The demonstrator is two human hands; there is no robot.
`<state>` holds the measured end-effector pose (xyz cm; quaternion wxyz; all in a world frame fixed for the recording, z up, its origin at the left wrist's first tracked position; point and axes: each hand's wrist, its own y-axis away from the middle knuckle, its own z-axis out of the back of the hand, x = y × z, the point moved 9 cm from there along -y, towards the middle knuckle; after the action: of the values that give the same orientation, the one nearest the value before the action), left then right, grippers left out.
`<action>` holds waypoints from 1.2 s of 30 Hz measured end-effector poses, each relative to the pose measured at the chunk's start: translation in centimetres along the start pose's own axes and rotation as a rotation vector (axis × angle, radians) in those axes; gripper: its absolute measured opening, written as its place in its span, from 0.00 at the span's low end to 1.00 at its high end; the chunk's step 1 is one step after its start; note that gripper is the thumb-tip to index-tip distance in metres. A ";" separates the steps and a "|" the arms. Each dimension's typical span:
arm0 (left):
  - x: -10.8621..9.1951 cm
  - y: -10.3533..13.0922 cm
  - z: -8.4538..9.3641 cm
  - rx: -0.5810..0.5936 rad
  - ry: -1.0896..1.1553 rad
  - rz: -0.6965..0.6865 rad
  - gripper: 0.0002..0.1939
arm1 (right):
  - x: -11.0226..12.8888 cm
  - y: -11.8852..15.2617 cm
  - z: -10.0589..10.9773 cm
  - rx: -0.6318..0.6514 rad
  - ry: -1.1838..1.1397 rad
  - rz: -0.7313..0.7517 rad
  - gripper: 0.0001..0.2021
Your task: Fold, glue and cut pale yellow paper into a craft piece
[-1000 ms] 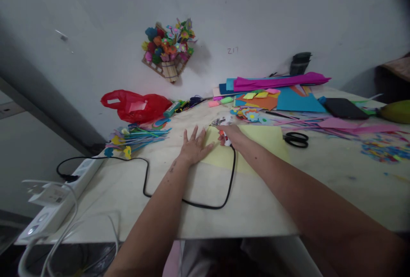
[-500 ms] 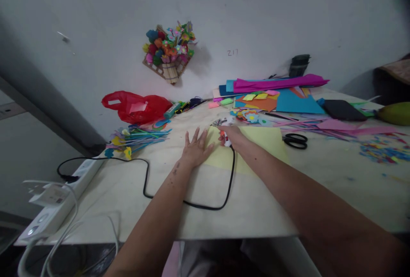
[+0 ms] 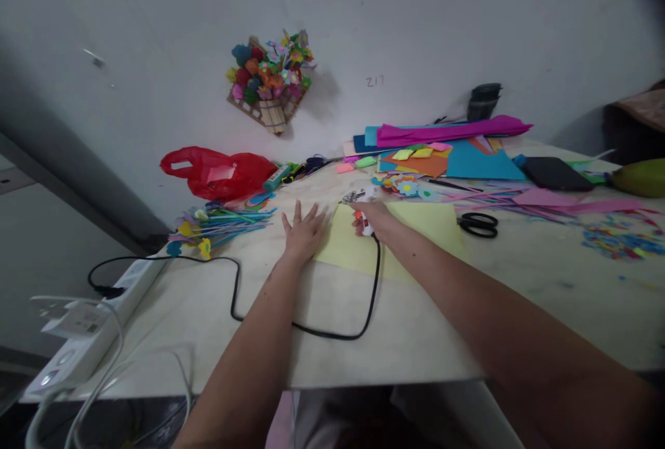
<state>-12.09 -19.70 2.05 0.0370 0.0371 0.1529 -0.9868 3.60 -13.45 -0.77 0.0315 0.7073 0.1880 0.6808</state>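
Observation:
My right hand [image 3: 375, 220] is wrapped round a white corded glue gun [image 3: 366, 224] with a red switch, over the upper left part of a pale yellow sheet [image 3: 429, 227]. A black cord [image 3: 375, 289] runs from the gun's lower end, passes by my left forearm and reaches the power strip. Fingers spread, my left hand [image 3: 304, 233] lies flat at the sheet's left edge. Silvery bits [image 3: 353, 196] show just beyond the gun; what they are is too small to tell. Black-handled scissors [image 3: 479, 224] lie at the sheet's right edge, their blades mostly hidden.
On the left are foam flowers on stems [image 3: 218, 224], a red plastic bag [image 3: 218, 173] and a white power strip [image 3: 67, 359]. Coloured sheets [image 3: 483, 159] and a dark flat object [image 3: 557, 174] lie at the back right. Small scraps [image 3: 621, 238] are scattered at far right.
My left hand has slid leftward, off most of the yellow sheet. My right hand stays at about the same spot with the glue gun.

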 end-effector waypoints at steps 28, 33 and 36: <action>-2.8 -0.6 -1.4 0.106 -0.053 -0.073 0.28 | 0.2 -0.4 0.5 -0.034 0.034 0.026 0.07; 0.9 -1.2 -0.9 0.078 -0.037 0.143 0.28 | 0.5 -0.4 0.7 -0.042 0.006 0.045 0.08; 1.6 -0.9 -0.6 0.060 -0.048 0.202 0.30 | 0.6 -0.2 0.6 -0.041 -0.002 0.058 0.08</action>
<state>-13.75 -18.72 1.64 0.1391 0.0296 0.1180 -0.9828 4.15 -12.92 -0.28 0.0268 0.7124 0.1534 0.6843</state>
